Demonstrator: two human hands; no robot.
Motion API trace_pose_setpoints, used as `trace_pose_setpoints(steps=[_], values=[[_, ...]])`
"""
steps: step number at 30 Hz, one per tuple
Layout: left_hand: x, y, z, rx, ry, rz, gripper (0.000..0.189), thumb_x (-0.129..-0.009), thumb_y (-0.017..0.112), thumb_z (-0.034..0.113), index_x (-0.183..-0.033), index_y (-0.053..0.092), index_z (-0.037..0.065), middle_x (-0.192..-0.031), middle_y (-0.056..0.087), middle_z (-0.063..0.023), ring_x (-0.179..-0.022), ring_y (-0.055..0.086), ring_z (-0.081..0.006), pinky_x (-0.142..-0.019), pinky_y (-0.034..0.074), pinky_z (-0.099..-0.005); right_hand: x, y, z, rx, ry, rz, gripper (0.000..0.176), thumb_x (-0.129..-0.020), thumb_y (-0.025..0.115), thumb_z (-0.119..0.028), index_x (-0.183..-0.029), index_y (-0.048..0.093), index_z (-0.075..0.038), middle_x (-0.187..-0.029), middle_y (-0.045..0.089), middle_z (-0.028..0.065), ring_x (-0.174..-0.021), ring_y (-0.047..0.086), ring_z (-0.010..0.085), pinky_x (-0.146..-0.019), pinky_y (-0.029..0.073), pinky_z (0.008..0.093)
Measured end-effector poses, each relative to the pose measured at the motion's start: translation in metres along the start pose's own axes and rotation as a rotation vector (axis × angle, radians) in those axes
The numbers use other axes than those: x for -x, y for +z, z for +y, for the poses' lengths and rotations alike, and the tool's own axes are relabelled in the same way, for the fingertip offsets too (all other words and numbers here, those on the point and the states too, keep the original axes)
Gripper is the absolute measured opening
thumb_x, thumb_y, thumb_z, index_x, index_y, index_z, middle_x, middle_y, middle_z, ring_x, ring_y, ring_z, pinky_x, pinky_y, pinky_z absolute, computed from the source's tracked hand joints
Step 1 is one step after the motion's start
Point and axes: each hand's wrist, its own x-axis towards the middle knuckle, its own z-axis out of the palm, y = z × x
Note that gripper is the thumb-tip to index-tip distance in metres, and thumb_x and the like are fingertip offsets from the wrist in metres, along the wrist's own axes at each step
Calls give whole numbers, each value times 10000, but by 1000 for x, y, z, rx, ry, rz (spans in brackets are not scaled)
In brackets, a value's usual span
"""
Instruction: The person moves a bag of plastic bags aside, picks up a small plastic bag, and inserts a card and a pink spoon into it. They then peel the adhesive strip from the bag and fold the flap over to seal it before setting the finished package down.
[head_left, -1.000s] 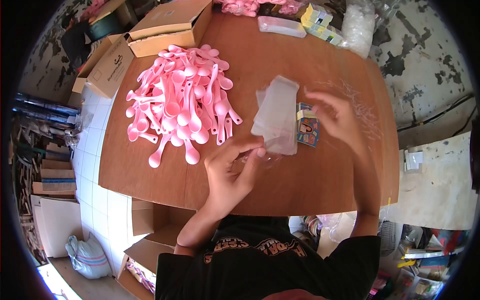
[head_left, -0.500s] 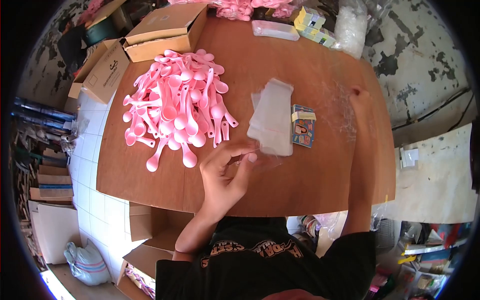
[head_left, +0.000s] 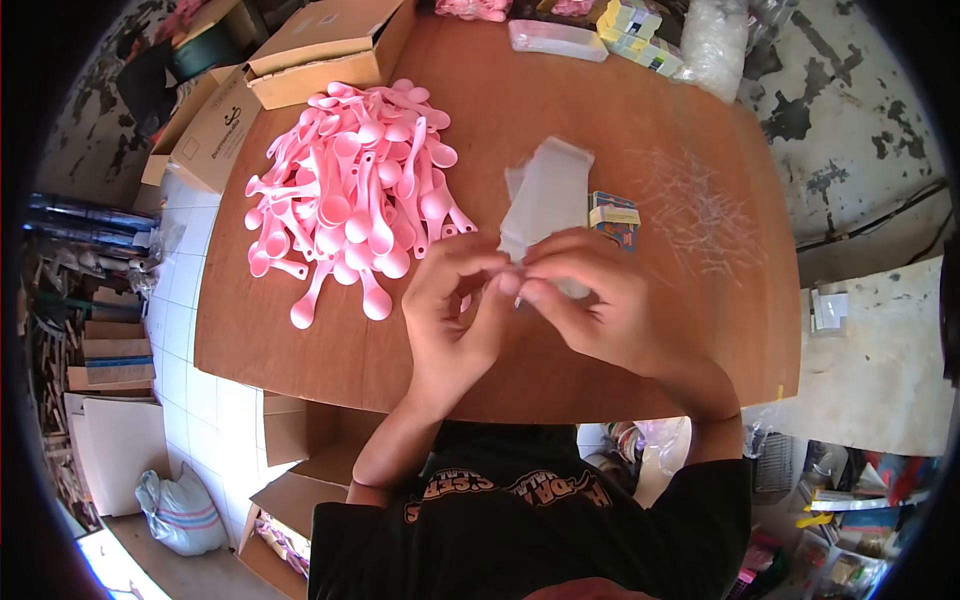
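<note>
My left hand point(head_left: 450, 305) and my right hand point(head_left: 605, 300) meet fingertip to fingertip over the near middle of the table. Between them they pinch a clear plastic bag, mostly hidden by the fingers and hard to make out. Just beyond my fingertips lies a stack of clear plastic bags point(head_left: 550, 190), slightly fanned. A small pile of blue printed cards point(head_left: 613, 217) with a pale band round it sits beside that stack, partly behind my right hand. To the left of my left hand spreads a large heap of pink spoons point(head_left: 350, 190).
Thin clear plastic strips point(head_left: 705, 215) are scattered at the right of the wooden table point(head_left: 480, 90). Along the back are a cardboard box point(head_left: 325, 50), a clear plastic pack point(head_left: 558, 40), yellowish bundles point(head_left: 640, 38) and a plastic-wrapped roll point(head_left: 714, 45). Another open carton point(head_left: 210, 130) stands left.
My right hand has come from the scattered strips at the right to meet my left hand at the plastic bag. My left hand has stayed nearly in place, still pinching. The view has shifted slightly.
</note>
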Motion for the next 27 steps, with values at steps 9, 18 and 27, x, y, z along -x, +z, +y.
trace_pose_setpoints(steps=[9, 18, 27], values=[[-10, -16, 10, -266, -35, -258, 642, -718, 827, 108, -1263, 505, 6, -1177, 613, -112, -1008, 632, -178, -847, 522, -300, -19, -3, 3, -109, -62, -1, 51, -781, 704, -41, -816, 670, -25, -787, 671, 85, -741, 646, 209, -693, 490, 301], [-2, -16, 3, 133, -354, -234, 436, -833, 684, -40, -1234, 514, -36, -1051, 683, -149, -974, 659, -165, -823, 548, -293, -2, -11, 19, -479, 278, -204, 447, -870, 697, -137, -1243, 510, 24, -1018, 630, 73, -872, 600, 111, -784, 477, 270], [-2, -15, -1, 137, -382, -212, 433, -835, 680, -46, -1232, 507, -32, -1044, 683, -142, -964, 657, -151, -789, 542, -257, 12, 0, 17, -767, 623, -91, 368, -882, 672, -68, -1202, 537, 53, -967, 632, 74, -899, 637, 124, -793, 522, 255]])
